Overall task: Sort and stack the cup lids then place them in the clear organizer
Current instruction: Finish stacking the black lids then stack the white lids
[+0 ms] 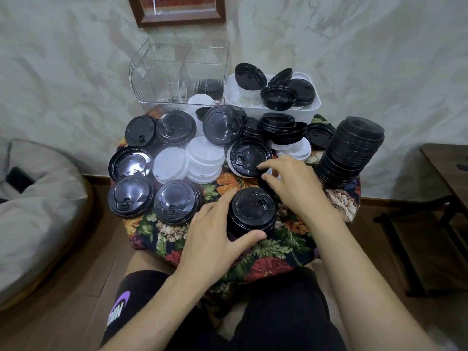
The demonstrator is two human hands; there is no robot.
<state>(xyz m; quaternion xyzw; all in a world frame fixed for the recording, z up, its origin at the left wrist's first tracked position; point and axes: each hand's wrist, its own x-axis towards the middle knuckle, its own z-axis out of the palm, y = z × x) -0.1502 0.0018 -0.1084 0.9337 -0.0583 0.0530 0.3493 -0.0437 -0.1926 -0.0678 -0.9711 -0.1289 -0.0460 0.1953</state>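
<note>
Short stack of black lids (252,211): stands upright at the near middle of the desk (278,254), on a floral cloth. Left hand (217,229): clamped on this stack from its left, thumb curled round the near edge, fingers round the far-left edge. Single black lid (249,155): lies flat, top up, on a white lid, directly beyond the short stack and apart from it. Right hand (291,183): comes in from the right with fingers bent, index and thumb tips at the lid's near-right rim; whether they already pinch it cannot be told. Governing relation: the single lid lies ahead and to the left of the right hand, which is the nearer of the two. Being round, the lid has no long axis to align. The likely step is a short carry back toward the person and down onto the held stack. White lids (202,160): a small overlapping group left of the single lid. Loose black lids (174,201): spread over the left half, some upside down. Tall stack of black lids (352,150): at the right edge, leaning. White bin (272,107): far right, holding mixed lids. Clear organizer (177,72): far middle, divided in two; a few black lids appear to sit in its right compartment. Most lids are not yet sorted.
</note>
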